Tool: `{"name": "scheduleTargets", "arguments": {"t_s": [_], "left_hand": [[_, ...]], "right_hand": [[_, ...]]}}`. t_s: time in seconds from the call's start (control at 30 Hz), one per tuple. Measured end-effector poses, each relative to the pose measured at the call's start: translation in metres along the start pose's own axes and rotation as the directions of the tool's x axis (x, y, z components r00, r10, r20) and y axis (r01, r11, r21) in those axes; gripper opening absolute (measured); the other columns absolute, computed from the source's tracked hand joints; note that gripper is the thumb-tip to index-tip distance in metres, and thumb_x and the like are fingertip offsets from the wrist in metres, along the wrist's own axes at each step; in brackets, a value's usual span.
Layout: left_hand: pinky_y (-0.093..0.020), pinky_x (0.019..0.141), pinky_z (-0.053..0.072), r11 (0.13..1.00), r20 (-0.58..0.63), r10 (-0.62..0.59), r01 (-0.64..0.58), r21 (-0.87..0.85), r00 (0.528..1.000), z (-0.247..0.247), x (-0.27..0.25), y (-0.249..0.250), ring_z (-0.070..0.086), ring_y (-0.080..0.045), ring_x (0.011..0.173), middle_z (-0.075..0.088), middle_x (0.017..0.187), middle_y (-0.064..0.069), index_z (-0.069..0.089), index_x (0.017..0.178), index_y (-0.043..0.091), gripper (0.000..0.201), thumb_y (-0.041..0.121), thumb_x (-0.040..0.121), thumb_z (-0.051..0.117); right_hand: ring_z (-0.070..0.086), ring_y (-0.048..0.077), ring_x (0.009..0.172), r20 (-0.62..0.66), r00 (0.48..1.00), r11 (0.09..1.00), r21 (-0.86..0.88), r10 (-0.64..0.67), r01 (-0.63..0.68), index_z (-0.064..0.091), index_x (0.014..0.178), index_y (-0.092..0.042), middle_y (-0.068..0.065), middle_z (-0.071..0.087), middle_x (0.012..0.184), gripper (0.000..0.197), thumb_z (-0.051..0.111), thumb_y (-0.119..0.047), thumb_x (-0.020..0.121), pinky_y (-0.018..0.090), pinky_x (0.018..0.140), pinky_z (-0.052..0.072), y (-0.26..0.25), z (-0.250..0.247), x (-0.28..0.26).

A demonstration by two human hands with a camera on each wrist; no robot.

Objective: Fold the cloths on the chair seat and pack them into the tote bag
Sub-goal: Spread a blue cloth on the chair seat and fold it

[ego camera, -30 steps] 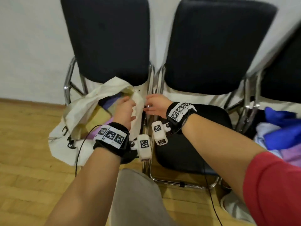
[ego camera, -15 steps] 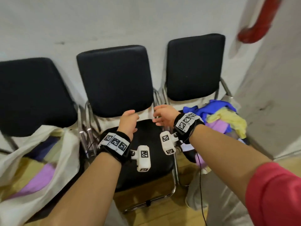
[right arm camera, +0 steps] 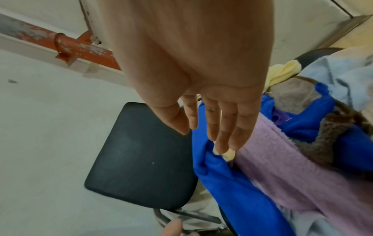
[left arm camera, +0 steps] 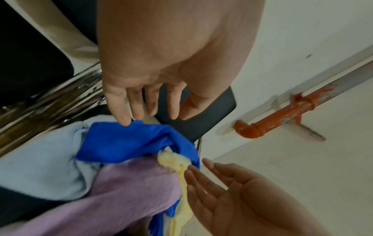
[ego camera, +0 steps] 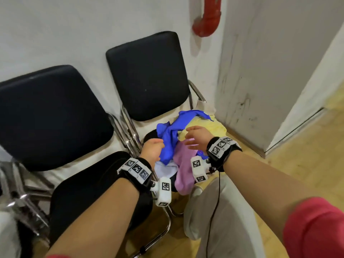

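Observation:
A loose pile of cloths lies on the seat of the right chair. A blue cloth is on top, with a yellow cloth, a purple cloth and a light blue cloth around it. My left hand hovers at the pile's left side, fingers nearly straight and just reaching the blue cloth. My right hand is over the pile's right side with fingers extended, their tips at a bit of yellow cloth. Neither hand holds anything. The tote bag is not clearly in view.
An empty black chair stands to the left of the cloth chair. A brown cloth lies deeper in the pile. A white wall with a red pipe is behind, and a wall corner is close on the right. The floor is wood.
The view has swung right, from the tote bag past the middle chair to the cloth pile. Both hands have moved right with it and now reach the pile with fingers spread.

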State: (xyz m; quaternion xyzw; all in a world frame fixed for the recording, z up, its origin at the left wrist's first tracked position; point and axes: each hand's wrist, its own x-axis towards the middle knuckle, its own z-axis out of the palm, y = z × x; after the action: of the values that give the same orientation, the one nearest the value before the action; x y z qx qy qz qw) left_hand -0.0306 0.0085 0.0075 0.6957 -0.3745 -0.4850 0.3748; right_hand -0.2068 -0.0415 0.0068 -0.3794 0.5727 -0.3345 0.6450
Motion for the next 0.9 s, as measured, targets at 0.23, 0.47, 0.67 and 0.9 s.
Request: {"name": "scheduleTargets", "arguments": {"t_s": [0.23, 0.47, 0.67, 0.9], "left_hand": [[-0.029, 0.07, 0.044, 0.99, 0.073, -0.124, 0.119, 0.074, 0.99, 0.027, 0.037, -0.03, 0.05, -0.023, 0.098, 0.053, 0.111, -0.006, 0.057, 0.115, 0.018, 0.027, 0.0, 0.096, 0.05], [-0.03, 0.073, 0.046, 0.981, 0.021, -0.185, 0.183, 0.065, 0.982, 0.033, 0.06, -0.052, 0.05, -0.021, 0.098, 0.056, 0.111, -0.006, 0.061, 0.127, 0.01, 0.034, 0.003, 0.096, 0.05], [-0.031, 0.076, 0.042, 0.977, -0.026, -0.209, 0.21, 0.045, 0.978, 0.022, 0.07, -0.057, 0.047, -0.021, 0.1, 0.053, 0.105, -0.006, 0.063, 0.12, 0.014, 0.03, 0.004, 0.095, 0.049], [-0.029, 0.067, 0.044, 0.983, -0.01, -0.181, 0.181, 0.038, 0.983, 0.01, 0.066, -0.048, 0.049, -0.019, 0.097, 0.054, 0.103, -0.006, 0.063, 0.124, 0.015, 0.035, 0.005, 0.094, 0.05]], "right_hand": [[0.061, 0.023, 0.071, 0.011, 0.999, 0.999, 0.01, 0.042, -0.042, 0.061, 0.118, -0.012, 0.01, 0.06, 0.096, 0.028, 0.057, -0.001, 0.093, 0.032, 0.062, 0.05, 0.023, -0.02, 0.04], [0.058, 0.019, 0.06, 0.107, 0.99, 0.996, -0.024, 0.089, -0.087, 0.062, 0.125, -0.016, 0.009, 0.062, 0.082, 0.035, 0.053, -0.002, 0.094, 0.025, 0.054, 0.048, 0.042, 0.005, 0.074], [0.053, 0.018, 0.061, 0.129, 0.987, 0.994, -0.054, 0.1, -0.093, 0.061, 0.129, -0.012, 0.005, 0.057, 0.08, 0.038, 0.05, 0.001, 0.096, 0.028, 0.057, 0.046, 0.048, 0.028, 0.093], [0.061, 0.005, 0.048, 0.247, 0.969, 0.996, -0.092, 0.003, 0.02, 0.039, 0.144, 0.007, 0.005, 0.061, 0.071, 0.047, 0.041, 0.012, 0.098, 0.021, 0.048, 0.049, 0.043, 0.032, 0.091]]}}
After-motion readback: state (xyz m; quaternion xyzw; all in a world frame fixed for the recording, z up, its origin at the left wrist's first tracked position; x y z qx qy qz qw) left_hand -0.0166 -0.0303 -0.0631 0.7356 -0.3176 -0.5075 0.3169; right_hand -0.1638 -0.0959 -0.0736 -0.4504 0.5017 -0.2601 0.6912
